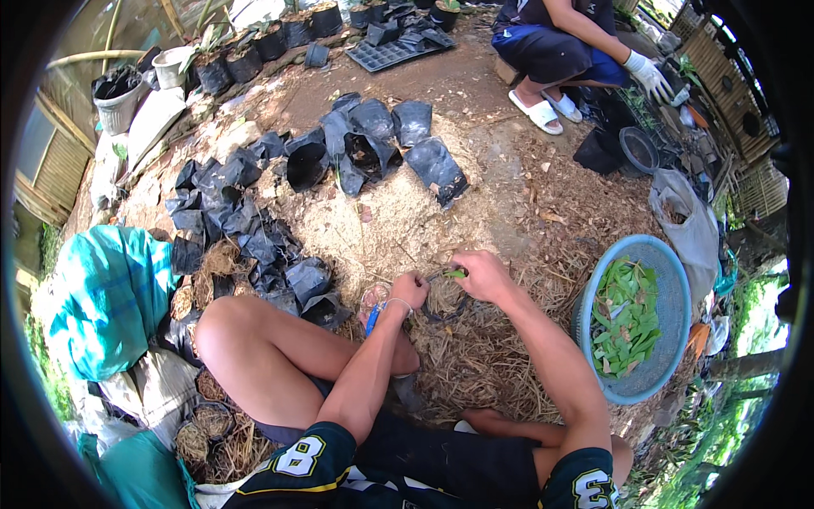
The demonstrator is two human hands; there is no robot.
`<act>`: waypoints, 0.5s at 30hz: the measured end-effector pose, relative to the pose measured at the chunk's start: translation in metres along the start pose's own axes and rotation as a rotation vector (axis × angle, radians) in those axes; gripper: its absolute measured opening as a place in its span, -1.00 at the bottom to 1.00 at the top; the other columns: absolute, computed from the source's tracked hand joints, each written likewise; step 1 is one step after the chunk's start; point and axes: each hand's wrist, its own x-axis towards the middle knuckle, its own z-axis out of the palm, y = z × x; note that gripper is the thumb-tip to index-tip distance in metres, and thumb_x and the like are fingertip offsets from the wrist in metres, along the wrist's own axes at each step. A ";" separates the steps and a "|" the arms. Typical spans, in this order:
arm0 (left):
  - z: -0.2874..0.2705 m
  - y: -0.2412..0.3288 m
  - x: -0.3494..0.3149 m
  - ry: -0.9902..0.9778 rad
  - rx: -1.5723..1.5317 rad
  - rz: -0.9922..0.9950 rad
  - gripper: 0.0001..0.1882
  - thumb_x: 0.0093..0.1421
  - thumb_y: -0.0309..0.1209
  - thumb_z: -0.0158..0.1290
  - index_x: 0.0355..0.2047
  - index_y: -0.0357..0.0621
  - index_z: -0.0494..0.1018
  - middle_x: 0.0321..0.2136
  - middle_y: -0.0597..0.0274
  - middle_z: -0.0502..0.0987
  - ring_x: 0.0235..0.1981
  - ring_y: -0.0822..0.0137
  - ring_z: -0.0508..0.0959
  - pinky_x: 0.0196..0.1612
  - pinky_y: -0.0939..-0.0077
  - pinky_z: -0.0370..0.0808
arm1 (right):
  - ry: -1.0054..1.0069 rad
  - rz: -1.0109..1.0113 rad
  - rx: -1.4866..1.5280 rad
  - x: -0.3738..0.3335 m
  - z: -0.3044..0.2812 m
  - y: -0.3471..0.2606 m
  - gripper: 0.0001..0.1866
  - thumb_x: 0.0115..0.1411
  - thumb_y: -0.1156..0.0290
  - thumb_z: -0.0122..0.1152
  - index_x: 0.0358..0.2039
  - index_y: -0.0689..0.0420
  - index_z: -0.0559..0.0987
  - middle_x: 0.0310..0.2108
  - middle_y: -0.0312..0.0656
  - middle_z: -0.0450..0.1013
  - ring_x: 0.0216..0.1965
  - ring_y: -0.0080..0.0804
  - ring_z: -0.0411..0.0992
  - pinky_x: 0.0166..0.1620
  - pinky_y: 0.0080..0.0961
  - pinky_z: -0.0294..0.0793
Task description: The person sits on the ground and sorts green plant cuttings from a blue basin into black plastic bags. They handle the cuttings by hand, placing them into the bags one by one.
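Between my hands, close to the straw, is a black plastic grow bag (434, 319) with its rim spread around dry straw filling. My left hand (409, 290) is closed at the left side of its rim. On the other side my right hand (482, 276) is closed at the rim, its fingertips beside a small green leaf (458, 273). Whether the right fingers also pinch the leaf I cannot tell. To the right of my right forearm stands a blue plastic basket (674, 352) holding cut green leaves (626, 316).
Beyond my hands several black grow bags (435, 165) lie on sawdust, with crumpled ones (225, 204) at left. A teal sack (106, 297) sits beside my knee. At the far right another person with a white glove (649, 76) crouches. A seedling tray (398, 53) lies at the back.
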 end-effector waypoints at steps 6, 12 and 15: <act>-0.002 -0.003 0.001 -0.006 -0.012 -0.025 -0.77 0.07 -0.29 0.22 -0.35 -0.18 0.69 -0.41 -0.12 0.68 -0.34 -0.01 0.72 -0.14 0.18 0.64 | 0.121 -0.154 -0.062 -0.003 0.043 0.013 -0.76 0.03 0.51 0.49 -0.26 0.09 0.67 -0.26 -0.13 0.64 -0.25 -0.17 0.64 -0.18 -0.23 0.66; -0.005 0.001 0.000 -0.051 0.133 -0.025 -0.76 0.06 -0.28 0.25 -0.40 -0.23 0.66 -0.44 -0.09 0.67 -0.33 0.03 0.71 -0.15 0.20 0.62 | 0.161 -0.133 0.004 -0.001 0.056 0.018 -0.73 -0.01 0.53 0.50 -0.25 0.09 0.67 -0.27 -0.16 0.64 -0.26 -0.14 0.63 -0.20 -0.22 0.66; -0.003 0.000 -0.002 -0.124 0.160 -0.062 -0.72 0.11 -0.26 0.17 -0.31 -0.23 0.64 -0.33 -0.21 0.67 -0.23 -0.09 0.71 -0.06 0.13 0.61 | 0.200 -0.135 0.025 -0.002 0.056 0.017 -0.72 -0.01 0.54 0.48 -0.24 0.10 0.66 -0.27 -0.14 0.63 -0.27 -0.09 0.62 -0.23 -0.19 0.63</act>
